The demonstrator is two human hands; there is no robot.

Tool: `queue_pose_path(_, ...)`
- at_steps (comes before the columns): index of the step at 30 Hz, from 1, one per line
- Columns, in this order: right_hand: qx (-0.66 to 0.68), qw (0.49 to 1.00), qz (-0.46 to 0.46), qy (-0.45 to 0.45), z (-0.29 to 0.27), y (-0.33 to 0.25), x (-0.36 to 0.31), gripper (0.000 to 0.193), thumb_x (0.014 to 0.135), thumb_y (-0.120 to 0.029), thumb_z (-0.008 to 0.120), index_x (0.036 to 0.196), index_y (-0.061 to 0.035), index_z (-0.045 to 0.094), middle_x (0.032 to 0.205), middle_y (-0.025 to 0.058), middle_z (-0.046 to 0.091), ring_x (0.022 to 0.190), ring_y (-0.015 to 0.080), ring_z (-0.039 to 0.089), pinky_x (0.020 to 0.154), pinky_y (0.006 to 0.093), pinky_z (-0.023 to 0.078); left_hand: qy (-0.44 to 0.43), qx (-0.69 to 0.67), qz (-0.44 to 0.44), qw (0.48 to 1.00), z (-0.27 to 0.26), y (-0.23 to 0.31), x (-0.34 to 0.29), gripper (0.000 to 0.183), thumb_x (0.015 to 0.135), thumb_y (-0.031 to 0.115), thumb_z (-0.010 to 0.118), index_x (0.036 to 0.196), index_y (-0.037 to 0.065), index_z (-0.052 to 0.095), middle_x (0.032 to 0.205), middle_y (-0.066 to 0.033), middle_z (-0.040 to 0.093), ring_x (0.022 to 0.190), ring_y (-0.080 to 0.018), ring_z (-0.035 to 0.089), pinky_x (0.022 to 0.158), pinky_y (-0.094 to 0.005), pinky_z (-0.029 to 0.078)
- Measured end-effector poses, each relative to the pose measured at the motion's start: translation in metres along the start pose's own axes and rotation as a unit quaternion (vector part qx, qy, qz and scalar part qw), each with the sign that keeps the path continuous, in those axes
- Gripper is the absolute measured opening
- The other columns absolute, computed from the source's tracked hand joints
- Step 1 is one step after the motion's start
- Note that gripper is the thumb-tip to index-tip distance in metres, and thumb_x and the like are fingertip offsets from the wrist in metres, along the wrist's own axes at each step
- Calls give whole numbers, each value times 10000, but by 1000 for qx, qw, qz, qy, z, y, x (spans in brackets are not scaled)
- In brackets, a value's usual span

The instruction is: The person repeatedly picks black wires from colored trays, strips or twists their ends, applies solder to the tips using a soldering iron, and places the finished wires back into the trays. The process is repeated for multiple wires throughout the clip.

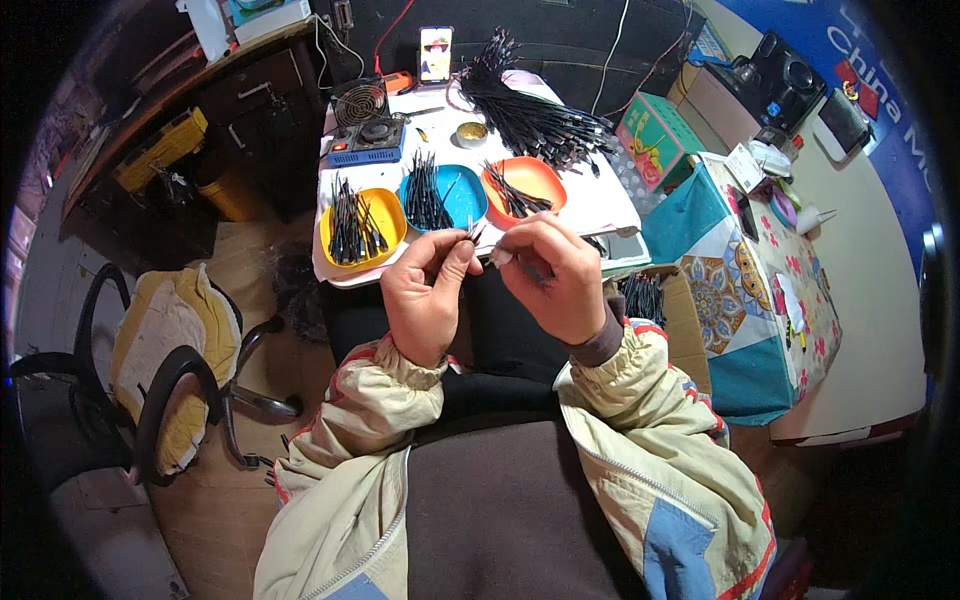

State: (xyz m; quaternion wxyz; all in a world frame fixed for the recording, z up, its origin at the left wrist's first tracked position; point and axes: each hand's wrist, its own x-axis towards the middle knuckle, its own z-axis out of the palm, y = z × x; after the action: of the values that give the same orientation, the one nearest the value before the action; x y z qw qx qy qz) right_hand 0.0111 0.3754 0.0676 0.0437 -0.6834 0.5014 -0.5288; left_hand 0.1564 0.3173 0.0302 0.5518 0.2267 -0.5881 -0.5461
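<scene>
Nearest me is a dark shirt (490, 500); twelve o'clock beyond it, the left hand (422, 300) pinches a thin piece (474, 232), its long axis roughly toward twelve. The right hand (560, 280) waits near, at four o'clock from it; whether its narrow grip holds anything, I can't tell.

A slim, wire-like piece (473, 231), pale and dark in places, was pinched between the thumb and fingers of the left hand (424, 292), its visible end poking up, the rest largely hidden.
</scene>
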Motion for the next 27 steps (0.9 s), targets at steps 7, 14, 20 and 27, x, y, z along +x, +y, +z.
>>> queue_pose_path(7,-115,986,-116,13,-11,-12,-10,224,737,-35,723,941,-35,630,912,96,612,852,305,618,746,377,511,-10,106,75,992,1,12,-20,117,908,59,635,957,-45,659,712,-53,642,653,-96,589,615,-232,470)
queue_pose_path(14,386,896,210,-63,-11,0,-23,112,925,-79,609,994,0,569,880,-13,575,742,25,502,638,173,406,-33,130,98,986,-3,23,-28,116,893,29,643,980,-46,660,731,-64,646,646,-108,595,600,-228,469)
queue_pose_path(20,571,745,335,-81,9,24,-32,156,935,-112,604,1054,-22,557,890,10,581,702,42,482,590,177,385,-55,-150,-148,976,-12,12,-19,158,918,52,624,1031,-58,634,766,-50,645,649,-78,564,571,-183,422)
queue_pose_path(27,420,867,255,-82,4,33,-23,151,924,-55,606,1053,13,569,955,11,600,844,56,567,756,206,474,-81,-173,-195,962,-14,-6,-5,142,924,72,615,1002,-42,648,742,-45,638,566,-40,484,498,-165,329)
